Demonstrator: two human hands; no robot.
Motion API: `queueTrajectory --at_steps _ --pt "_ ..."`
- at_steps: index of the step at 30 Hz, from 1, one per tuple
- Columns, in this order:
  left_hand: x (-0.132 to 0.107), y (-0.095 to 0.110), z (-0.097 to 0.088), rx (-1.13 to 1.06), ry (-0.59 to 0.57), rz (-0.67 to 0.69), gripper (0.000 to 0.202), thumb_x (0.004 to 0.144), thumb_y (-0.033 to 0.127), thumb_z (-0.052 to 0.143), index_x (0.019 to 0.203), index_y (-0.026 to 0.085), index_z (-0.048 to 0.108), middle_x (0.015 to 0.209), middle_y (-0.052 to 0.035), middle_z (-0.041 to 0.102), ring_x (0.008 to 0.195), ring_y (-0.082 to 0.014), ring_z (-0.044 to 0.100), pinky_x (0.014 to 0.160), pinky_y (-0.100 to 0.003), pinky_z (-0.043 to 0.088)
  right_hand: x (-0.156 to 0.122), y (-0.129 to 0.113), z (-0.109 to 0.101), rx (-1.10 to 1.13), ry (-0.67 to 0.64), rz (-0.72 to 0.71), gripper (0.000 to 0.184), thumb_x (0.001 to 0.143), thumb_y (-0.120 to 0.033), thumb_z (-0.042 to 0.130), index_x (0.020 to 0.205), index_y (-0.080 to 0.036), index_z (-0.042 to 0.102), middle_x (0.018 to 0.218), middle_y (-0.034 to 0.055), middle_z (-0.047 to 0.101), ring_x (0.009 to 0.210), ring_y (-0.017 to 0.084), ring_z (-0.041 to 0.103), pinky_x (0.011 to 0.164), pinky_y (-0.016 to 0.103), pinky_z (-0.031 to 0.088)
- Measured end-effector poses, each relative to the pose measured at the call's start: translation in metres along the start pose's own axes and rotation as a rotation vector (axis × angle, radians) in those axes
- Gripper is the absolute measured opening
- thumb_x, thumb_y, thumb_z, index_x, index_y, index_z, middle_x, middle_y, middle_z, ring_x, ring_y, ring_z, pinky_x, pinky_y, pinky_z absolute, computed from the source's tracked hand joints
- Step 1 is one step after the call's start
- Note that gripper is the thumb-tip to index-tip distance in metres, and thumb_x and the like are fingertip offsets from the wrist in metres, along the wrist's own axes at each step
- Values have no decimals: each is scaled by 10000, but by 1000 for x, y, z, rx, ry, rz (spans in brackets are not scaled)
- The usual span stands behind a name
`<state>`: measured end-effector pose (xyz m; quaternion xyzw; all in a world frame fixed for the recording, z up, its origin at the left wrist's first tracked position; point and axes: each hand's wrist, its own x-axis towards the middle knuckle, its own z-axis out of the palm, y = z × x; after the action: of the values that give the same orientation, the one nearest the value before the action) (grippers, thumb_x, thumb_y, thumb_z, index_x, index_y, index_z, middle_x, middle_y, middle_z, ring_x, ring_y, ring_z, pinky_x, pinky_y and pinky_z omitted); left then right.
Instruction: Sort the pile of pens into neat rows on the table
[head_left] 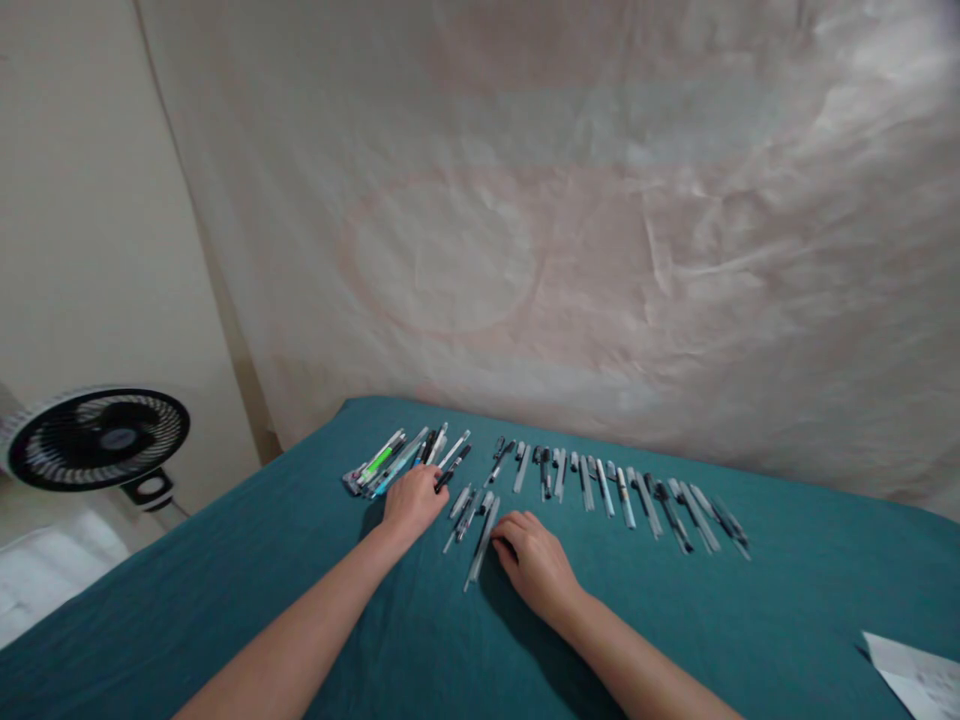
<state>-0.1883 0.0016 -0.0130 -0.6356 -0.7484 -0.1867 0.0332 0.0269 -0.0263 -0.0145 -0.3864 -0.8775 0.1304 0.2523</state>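
My left hand reaches to the near edge of a heap of pens, its fingers closed around a black pen. Bright green and light blue barrels show among the black and white ones in that heap. Curled on the cloth, my right hand has its fingertips beside a clear pen barrel; whatever may be inside the fingers is hidden. Between both hands lie several loose pen parts, clear and black. A row of pens with separate caps beside them stretches away to the right.
The pens rest on a dark green cloth over the table. White paper lies at the right front edge. A black-and-white fan stands past the left edge, and a pale, wrinkled sheet hangs behind the table.
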Motion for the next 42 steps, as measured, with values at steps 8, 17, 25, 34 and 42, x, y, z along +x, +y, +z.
queueTrajectory --at_steps 8,17,25,34,42 --pt "3 -4 -1 -32 0 20 234 758 302 467 879 189 633 854 -64 617 803 -185 567 702 -259 394 0 4 2 41 28 1 166 817 -168 441 847 -215 597 862 18 581 832 153 498 752 238 376" --pt "6 4 -13 -235 99 30 317 815 345 400 982 171 606 964 -75 621 857 -179 567 748 -266 405 0 13 4 185 110 70 166 803 -189 442 849 -204 601 829 38 579 784 156 531 703 247 403" --pt "-13 49 -17 -821 -70 40 369 759 390 471 974 123 606 855 -68 658 695 -158 595 619 -243 443 13 34 -13 758 319 323 310 813 -437 414 849 -178 581 728 34 601 619 146 544 530 242 411" --pt "-50 83 -16 -1017 -232 79 323 743 376 502 943 146 610 893 -64 640 774 -167 583 684 -252 433 17 54 -34 1392 593 538 296 673 -467 609 751 -185 559 667 -18 561 531 75 500 412 161 364" --pt "-68 97 -16 -1163 -435 -80 269 693 343 570 855 130 597 748 -44 615 607 -113 530 545 -210 396 18 65 -32 1345 548 583 281 602 -410 682 592 -173 531 499 -47 473 445 66 419 403 178 318"
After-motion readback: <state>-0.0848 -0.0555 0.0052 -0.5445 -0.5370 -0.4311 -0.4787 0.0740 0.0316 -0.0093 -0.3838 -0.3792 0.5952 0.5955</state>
